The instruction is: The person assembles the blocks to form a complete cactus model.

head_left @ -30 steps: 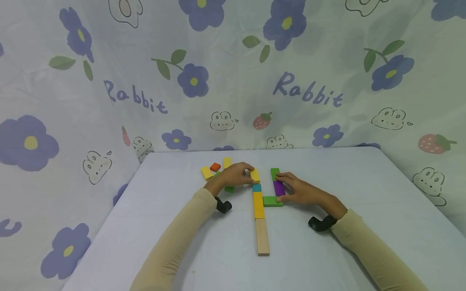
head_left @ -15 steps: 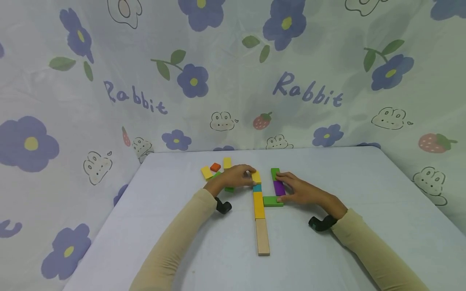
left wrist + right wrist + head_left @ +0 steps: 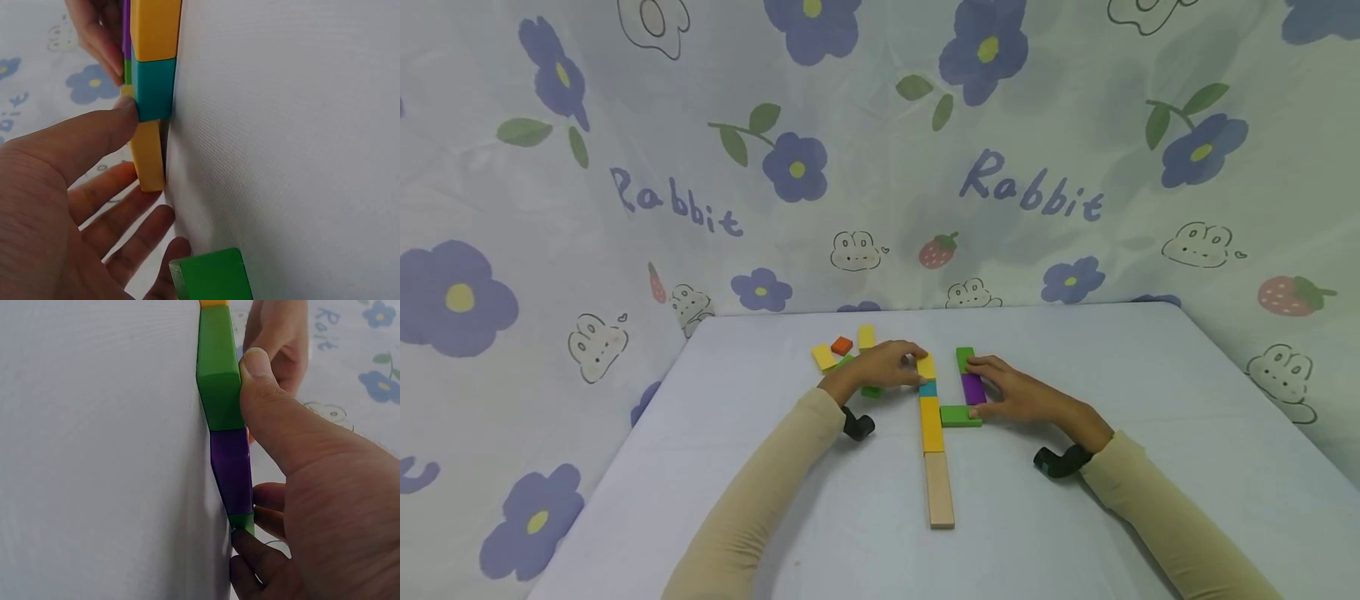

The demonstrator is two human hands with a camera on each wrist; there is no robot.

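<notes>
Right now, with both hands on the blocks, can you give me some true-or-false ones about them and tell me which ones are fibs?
1. The bare wooden block meets the near yellow block end to end. True.
2. The teal block lies between two white blocks. False: the teal block lies between the near yellow block and the far yellow block.
3. The purple block lies between the near green block and the far green block. True.
4. The left hand holds the orange-red block. False: the left hand holds the far yellow block; the orange-red block lies apart from it.
5. The right hand touches both green blocks. True.
</notes>
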